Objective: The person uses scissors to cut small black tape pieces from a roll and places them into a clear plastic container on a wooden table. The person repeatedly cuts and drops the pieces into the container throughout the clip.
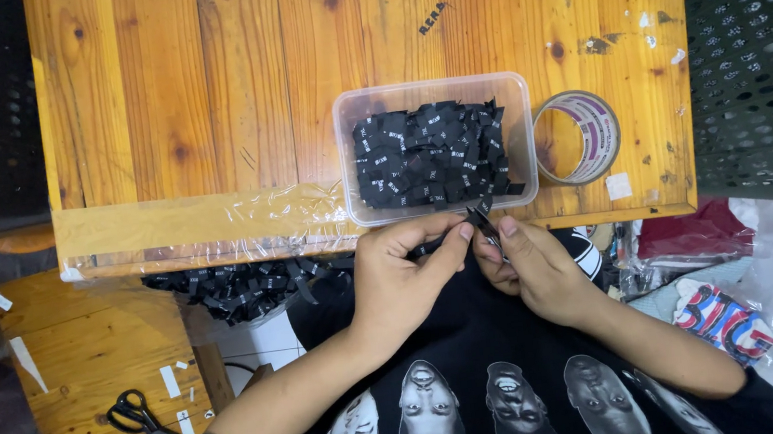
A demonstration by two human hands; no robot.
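My left hand (pixel 405 278) and my right hand (pixel 530 264) meet at the front edge of a wooden table (pixel 227 90), over a black printed shirt (pixel 485 400). Both pinch a small black fabric label (pixel 481 217) between thumb and fingers. A black strip runs from the label back under my left fingers. Just beyond my hands stands a clear plastic tub (pixel 431 93) packed with several black labels (pixel 428 156). A strand of joined black labels (pixel 239 287) hangs below the table edge at the left.
A roll of clear tape (pixel 579 136) lies right of the tub. Black perforated crates (pixel 760 48) flank the table on both sides. Black scissors (pixel 141 417) rest on a lower wooden stool (pixel 83 358) at the left. Bagged clothes (pixel 723 314) lie at the right.
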